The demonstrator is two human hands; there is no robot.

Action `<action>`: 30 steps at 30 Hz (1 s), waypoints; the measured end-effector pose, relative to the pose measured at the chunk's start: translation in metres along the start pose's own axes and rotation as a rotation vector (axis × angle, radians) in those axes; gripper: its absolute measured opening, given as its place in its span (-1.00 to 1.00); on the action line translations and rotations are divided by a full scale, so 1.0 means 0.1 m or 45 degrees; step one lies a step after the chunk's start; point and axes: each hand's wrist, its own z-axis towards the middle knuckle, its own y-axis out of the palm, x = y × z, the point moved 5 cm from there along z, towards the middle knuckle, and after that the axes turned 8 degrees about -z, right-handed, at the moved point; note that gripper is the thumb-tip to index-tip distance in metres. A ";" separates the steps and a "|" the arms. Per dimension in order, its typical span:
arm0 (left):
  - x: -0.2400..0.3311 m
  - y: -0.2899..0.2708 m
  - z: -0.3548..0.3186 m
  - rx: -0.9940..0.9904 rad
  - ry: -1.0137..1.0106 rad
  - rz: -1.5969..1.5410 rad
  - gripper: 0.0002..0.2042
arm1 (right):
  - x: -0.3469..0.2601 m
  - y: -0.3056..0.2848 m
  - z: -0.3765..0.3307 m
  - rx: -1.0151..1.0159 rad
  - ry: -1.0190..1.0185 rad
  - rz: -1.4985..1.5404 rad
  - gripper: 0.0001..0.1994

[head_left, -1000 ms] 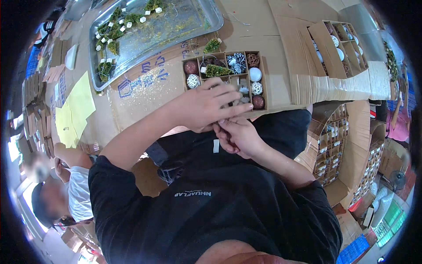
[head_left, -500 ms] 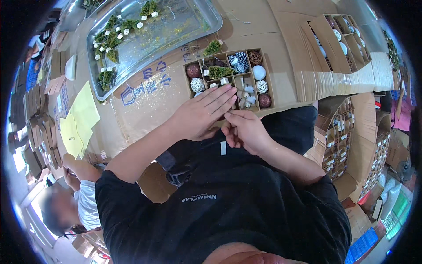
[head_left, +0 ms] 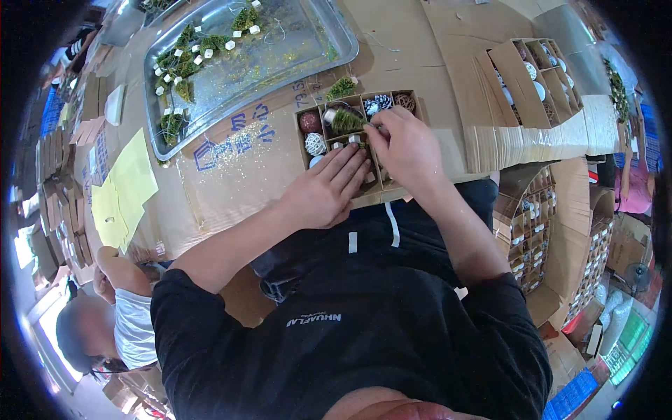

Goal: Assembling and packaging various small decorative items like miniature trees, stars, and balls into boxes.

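A divided cardboard box (head_left: 384, 186) of small ornaments lies at the table's near edge. My left hand (head_left: 323, 183) rests over its near middle compartments, fingers stretched out and close together beside a white cube base (head_left: 354, 139). My right hand (head_left: 409, 145) reaches over the box's right side, thumb and index pinched at the tip of a small green bottle-brush tree (head_left: 346, 121); what lies between them is hidden. To the left sit a dark red glitter ball (head_left: 309, 122) and a white woven ball (head_left: 315, 144). A frosted pinecone (head_left: 378, 104) and a brown woven ball (head_left: 404, 102) fill far compartments.
A metal tray (head_left: 241, 94) holds several small green trees with white cube bases. Another tree (head_left: 341, 88) lies behind the box. Yellow paper (head_left: 126, 199) is at the left, a second ornament box (head_left: 528, 84) at the far right, and a large open carton (head_left: 567, 224) below it. Someone sits at lower left.
My right hand has moved from the box's near edge up and right, to the tree's tip. My left hand has slid slightly nearer me, still lying flat.
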 end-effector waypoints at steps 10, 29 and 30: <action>0.01 0.00 -0.02 0.064 -0.079 -0.163 -0.19 | -0.17 -0.36 0.81 -0.002 0.095 0.845 -0.74; -0.31 -0.64 -0.41 0.718 -0.466 -0.365 -0.61 | 0.73 -0.69 -0.04 0.322 0.344 0.313 -0.82; -0.34 -0.67 -0.54 0.776 -0.555 -0.393 -0.63 | 0.81 -0.86 -0.05 0.455 0.282 0.232 -0.81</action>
